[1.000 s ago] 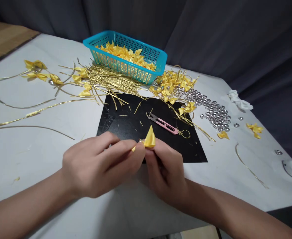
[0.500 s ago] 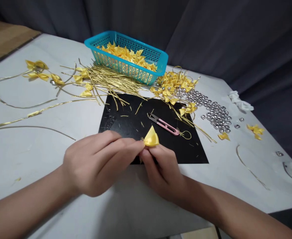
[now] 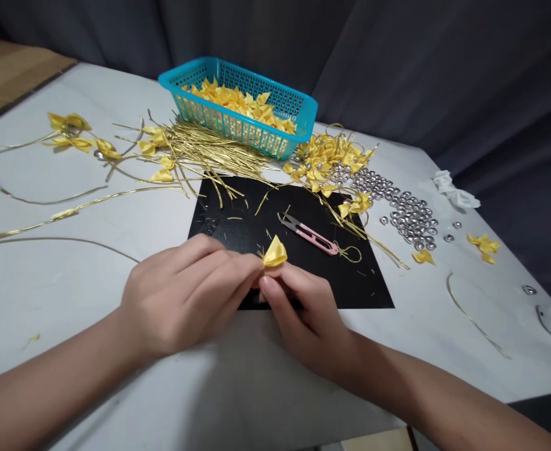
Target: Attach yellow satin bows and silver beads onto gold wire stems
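Observation:
A yellow ribbon bow (image 3: 275,252) is pinched between the fingertips of my two hands, over the near part of a black mat (image 3: 247,225). My left hand (image 3: 186,297) is closed, back upward, its fingertips at the bow's left side, where thin gold strands stick out. From the right, my right hand (image 3: 306,307) holds it with thumb and forefinger; my fingers hide its lower part. Just beyond lie pink-handled thread snips (image 3: 309,236), with a loop of gold cord at the handle end.
A blue basket (image 3: 238,116) of yellow bows stands at the back. Before it lies a heap of gold cords (image 3: 210,150). To the right are finished-looking bows (image 3: 329,156), many silver beads (image 3: 411,219) and a white ribbon piece (image 3: 454,191).
Both hands have shifted the bow slightly left and away from me, and it has turned a little. My left hand has rolled somewhat. The things on the table stay where they were.

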Demonstrator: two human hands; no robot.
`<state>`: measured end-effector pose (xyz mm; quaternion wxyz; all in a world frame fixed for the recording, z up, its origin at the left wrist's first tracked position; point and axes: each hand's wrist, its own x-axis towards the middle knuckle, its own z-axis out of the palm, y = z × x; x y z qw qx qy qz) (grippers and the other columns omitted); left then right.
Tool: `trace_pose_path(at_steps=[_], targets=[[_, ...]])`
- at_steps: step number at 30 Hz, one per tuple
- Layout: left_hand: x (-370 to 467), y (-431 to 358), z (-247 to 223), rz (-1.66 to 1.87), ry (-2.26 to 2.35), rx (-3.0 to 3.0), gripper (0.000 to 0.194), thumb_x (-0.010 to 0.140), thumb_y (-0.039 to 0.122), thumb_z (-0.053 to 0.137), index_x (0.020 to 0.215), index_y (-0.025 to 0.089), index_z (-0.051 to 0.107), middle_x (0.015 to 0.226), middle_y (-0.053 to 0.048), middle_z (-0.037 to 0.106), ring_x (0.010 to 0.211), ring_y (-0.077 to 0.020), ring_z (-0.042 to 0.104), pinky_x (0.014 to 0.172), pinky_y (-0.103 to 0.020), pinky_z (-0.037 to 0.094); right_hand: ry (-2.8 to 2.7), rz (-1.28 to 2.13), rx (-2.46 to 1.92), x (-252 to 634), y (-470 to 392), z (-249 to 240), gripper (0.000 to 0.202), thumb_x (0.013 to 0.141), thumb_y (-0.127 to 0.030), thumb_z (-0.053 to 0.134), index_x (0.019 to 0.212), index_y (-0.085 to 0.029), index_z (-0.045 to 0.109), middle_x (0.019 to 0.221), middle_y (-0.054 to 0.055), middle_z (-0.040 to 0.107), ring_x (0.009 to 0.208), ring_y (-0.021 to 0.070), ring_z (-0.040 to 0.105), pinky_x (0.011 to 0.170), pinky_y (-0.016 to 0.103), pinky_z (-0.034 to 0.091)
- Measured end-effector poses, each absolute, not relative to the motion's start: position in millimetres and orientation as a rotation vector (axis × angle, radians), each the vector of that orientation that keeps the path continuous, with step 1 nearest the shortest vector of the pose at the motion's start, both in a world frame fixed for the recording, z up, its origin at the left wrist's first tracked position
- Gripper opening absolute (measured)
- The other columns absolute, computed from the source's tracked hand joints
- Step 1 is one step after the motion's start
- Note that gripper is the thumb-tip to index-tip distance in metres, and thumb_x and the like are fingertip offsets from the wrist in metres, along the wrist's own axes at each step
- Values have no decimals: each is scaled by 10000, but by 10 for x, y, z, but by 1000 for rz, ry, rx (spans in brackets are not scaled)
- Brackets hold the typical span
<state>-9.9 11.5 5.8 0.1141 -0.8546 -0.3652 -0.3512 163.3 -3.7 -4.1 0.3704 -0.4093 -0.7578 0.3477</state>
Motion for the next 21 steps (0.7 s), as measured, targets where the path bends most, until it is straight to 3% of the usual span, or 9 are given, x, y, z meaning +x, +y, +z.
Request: trace_pose_path(at_steps=[8,13,17,21], targets=[[-97,127,11,-1065,-1097,-2567,110,864,154,499,905,193,593,649,10,688,567,-128,588,504,-221,460,-1937,772,-1048,1624,-63,-41,174,890,-103,405,770,-175,509,678,-7,543,603,90,488,589,209,418],[-66,101,5,-987,-1096,-2649,146,893,179,449,868,195,592,573,32,636,555,-124,570,438,-219,399,-1899,728,-1053,1619,-46,-36,200,882,-110,404,711,-175,484,629,-19,495,568,84,459,539,203,392],[-55,101,-14,-1111,-1246,-2762,130,887,180,470,894,191,599,668,18,660,619,-123,573,507,-220,425,-1917,793,-1103,1636,-9,-23,203,881,-161,428,691,-167,500,565,-36,449,494,70,404,485,205,356],[-50,121,-29,-1209,-1426,-2858,132,892,191,462,865,189,592,717,9,657,656,-127,572,572,-230,440,-1653,818,-1252,1681,64,19,115,851,-230,502,899,-150,570,660,-23,512,474,60,419,441,198,358]])
